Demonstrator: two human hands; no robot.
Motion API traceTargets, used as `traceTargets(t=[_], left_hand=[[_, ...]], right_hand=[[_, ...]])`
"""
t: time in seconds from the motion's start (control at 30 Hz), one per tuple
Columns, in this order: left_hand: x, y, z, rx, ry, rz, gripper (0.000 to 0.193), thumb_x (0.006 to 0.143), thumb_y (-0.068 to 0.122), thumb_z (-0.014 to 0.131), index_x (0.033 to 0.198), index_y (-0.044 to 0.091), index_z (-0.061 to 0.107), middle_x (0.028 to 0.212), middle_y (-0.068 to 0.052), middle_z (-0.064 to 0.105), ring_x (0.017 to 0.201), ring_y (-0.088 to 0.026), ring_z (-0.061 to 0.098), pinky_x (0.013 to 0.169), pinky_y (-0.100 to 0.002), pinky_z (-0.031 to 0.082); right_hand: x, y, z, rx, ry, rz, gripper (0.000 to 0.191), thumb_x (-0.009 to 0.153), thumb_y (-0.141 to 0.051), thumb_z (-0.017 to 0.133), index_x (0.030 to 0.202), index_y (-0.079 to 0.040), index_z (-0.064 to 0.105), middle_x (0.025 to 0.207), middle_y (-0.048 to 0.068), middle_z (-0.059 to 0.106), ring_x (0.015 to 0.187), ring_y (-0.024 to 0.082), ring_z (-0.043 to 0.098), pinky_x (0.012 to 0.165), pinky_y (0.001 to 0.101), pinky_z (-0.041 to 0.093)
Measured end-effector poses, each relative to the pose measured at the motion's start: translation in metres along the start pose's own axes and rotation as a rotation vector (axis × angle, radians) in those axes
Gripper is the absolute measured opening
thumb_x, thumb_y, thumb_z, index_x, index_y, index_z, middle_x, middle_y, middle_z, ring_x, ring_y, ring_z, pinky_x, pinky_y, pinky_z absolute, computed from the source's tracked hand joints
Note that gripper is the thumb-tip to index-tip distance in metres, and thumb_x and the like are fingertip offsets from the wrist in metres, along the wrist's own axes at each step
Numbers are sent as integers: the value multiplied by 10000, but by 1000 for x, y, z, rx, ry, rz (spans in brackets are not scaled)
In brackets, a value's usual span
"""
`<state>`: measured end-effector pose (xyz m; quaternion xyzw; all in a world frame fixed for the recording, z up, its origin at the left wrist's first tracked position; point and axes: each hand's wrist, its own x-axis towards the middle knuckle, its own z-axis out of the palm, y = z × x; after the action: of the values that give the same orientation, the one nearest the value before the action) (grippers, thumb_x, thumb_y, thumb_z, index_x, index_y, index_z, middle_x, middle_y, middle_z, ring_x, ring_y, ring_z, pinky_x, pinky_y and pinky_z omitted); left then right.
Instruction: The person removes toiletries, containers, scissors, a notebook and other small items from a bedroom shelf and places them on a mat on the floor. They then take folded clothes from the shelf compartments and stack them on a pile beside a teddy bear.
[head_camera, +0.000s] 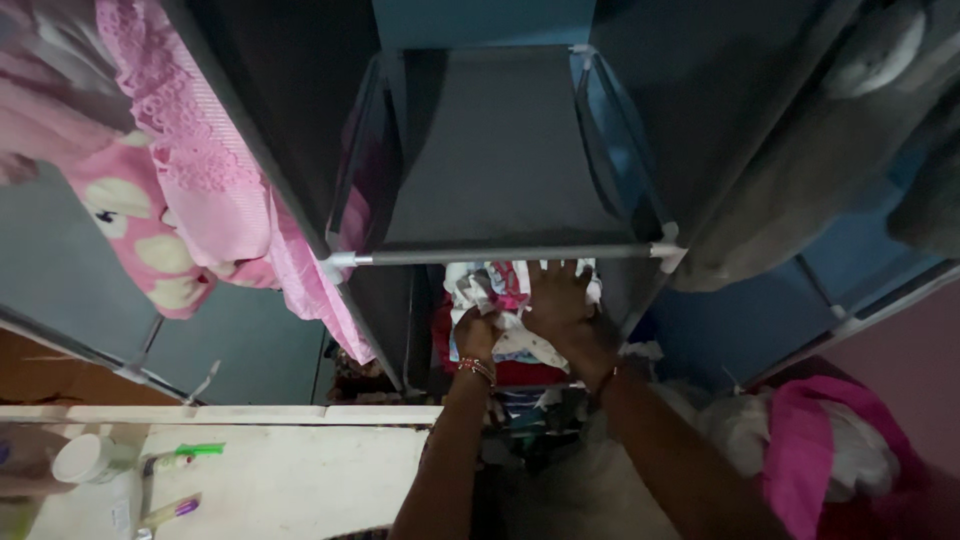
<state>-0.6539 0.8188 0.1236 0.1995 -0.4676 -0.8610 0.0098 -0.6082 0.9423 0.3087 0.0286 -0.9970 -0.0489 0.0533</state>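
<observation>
A grey fabric wardrobe (500, 150) on a metal tube frame filled the view, its upper shelf bare and its front crossbar (500, 255) running level just above the hands. Pink lacy garments (190, 170) hung off its left side, a pink cloth heap (810, 450) lay low at the right, and a white counter (270, 480) with a small tub (85, 458) and two tubes sat lower left. In the compartment below the bar lay a white printed garment (505, 335), atop a red stack. The left hand (478, 330) had its fingers clenched on a fold of it; the right hand (560, 305) lay spread flat, pressing it down. It looked like the stowing step; next would call for smoothing the cloth flat and drawing both hands clear of the bar.
</observation>
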Motion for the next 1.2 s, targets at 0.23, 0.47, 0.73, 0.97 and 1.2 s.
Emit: traceTargets(t=[0.23,0.47,0.73,0.97,1.2], left_hand=[[-2,-4,1,-401,131,-180,199,931,167,600,991,17,715,789,-96,716,666,-210,673,647,-351,597],[4,-29,-8,-410,-126,-128,130,971,241,677,931,122,713,577,34,418,465,-120,386,437,-280,336],[-25,-6,15,-592,-146,-249,173,975,253,629,1065,105,631,854,-23,618,783,-200,618,703,-355,537],[-91,45,53,-567,-171,-65,565,942,488,619,1391,147,588,1264,-27,662,1131,-204,624,951,-402,530],[-132,83,63,-472,-226,-189,687,914,576,613,1414,104,586,1309,-79,663,1162,-249,642,964,-402,543]], right_hand=[[8,9,30,57,210,-5,990,714,-342,843,1551,-128,359,1510,229,389,1403,467,362,1058,658,378],[3,14,44,87,221,12,944,670,-242,836,1522,-153,440,1494,236,395,1386,466,364,1074,656,356],[-10,11,15,264,301,-17,971,684,-311,867,1526,-146,412,1499,252,372,1410,469,330,1124,663,276],[-37,-8,-12,234,372,-97,1006,598,-241,857,1511,-123,454,1470,214,431,1374,427,385,1119,599,296],[-66,-10,-21,333,658,-243,807,711,-74,714,1494,-119,524,1408,148,539,1334,352,464,1094,562,353]])
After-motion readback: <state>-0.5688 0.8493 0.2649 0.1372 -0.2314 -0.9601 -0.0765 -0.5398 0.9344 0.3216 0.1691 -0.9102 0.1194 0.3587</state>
